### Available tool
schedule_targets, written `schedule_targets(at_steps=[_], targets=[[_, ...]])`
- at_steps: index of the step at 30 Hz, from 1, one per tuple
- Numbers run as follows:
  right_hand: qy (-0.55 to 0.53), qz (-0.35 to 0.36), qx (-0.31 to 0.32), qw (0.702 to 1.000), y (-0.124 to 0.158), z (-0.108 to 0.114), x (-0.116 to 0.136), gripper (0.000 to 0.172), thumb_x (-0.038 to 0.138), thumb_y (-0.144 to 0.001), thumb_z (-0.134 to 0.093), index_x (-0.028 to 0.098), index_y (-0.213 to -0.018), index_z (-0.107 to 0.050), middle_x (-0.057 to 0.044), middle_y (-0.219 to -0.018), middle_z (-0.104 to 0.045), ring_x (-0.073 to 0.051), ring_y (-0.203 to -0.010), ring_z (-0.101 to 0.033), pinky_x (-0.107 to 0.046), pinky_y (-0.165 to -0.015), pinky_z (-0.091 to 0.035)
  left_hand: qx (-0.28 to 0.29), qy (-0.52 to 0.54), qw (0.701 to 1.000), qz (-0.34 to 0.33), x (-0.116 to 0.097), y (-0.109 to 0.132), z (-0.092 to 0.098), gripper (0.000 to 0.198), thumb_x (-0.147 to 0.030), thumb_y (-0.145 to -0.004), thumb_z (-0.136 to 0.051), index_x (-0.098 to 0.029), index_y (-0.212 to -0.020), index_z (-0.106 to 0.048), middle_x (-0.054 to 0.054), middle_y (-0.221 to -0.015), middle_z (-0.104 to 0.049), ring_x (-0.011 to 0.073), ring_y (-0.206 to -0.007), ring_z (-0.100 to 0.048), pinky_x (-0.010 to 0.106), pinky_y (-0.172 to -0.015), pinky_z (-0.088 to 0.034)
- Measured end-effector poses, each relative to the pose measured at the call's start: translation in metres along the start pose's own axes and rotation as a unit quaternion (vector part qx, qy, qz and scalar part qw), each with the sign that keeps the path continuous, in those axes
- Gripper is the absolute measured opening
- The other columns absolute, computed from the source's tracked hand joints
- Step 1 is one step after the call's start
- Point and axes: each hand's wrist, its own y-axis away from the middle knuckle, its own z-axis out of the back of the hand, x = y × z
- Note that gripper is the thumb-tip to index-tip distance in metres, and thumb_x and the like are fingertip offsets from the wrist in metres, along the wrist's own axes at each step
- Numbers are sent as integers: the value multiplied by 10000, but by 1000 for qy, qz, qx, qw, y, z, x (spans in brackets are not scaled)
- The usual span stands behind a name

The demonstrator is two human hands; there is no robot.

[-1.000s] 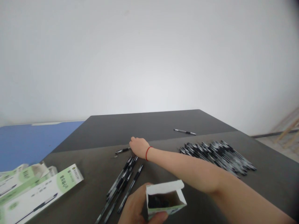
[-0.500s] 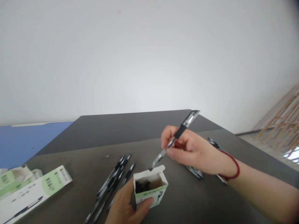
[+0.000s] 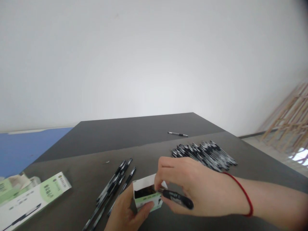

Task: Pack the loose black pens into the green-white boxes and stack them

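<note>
My left hand [image 3: 131, 208] is closed round a small white and green carton [image 3: 146, 202], its top open and its inside dark. At the carton's mouth, my right hand [image 3: 185, 186] pinches a black pen [image 3: 178, 197]; the pen's near end points toward me and its far end is hidden by fingers and carton. A red cord [image 3: 243, 192] circles the right wrist. Left of the carton lie several black pens [image 3: 112, 186] side by side. Beyond the right hand a large row of similar pens [image 3: 204, 154] is spread out.
A long white and green box [image 3: 36, 200] printed with a pen lies at the left, beside another open box [image 3: 16, 183]. One single pen [image 3: 178, 134] rests farther back on the dark table [image 3: 134, 131]. Wooden racks [image 3: 291, 112] stand on the floor at right.
My right hand has brought the pen down to the carton's opening and tilted its near end toward me. The row of pens behind the hand is now uncovered.
</note>
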Motion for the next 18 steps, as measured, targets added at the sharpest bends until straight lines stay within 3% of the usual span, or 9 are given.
schedule_targets(at_steps=[6, 10, 13, 18], targets=[[16, -24, -44, 999, -7, -2, 3, 142, 193, -791, -655, 192, -930, -627, 12, -886, -584, -110, -739, -530, -228, -642, -369, -4, -12, 1000, 8, 1, 2, 0, 272, -341, -790, -665, -228, -1036, -690, 28, -907, -769, 227, -814, -722, 302, -766, -586], [11, -24, -54, 998, -12, -1, 7, 302, 198, -773, -674, 195, -1065, -599, 8, -958, -607, -115, -772, -550, -233, -675, -394, 5, -7, 1000, 13, 0, 1, -1, 324, -335, -802, -662, -208, -1099, -682, 37, -898, -770, 214, -756, -719, 281, -706, -579], [55, 18, -57, 997, -19, -4, 9, 353, 228, -815, -657, 193, -1160, -591, -19, -960, -596, -141, -804, -545, -249, -683, -403, 3, 7, 1000, -4, -5, -3, -1, 294, -304, -799, -660, -212, -1077, -683, 30, -922, -765, 210, -801, -716, 272, -731, -567], [119, 121, -94, 981, -32, -1, 12, 231, 158, -922, -514, 148, -1116, -639, -56, -908, -594, -148, -759, -515, -270, -682, -406, -16, -9, 1000, -6, -6, -6, 0, 259, -253, -788, -645, -224, -1044, -667, -2, -854, -756, 189, -719, -700, 253, -655, -558]])
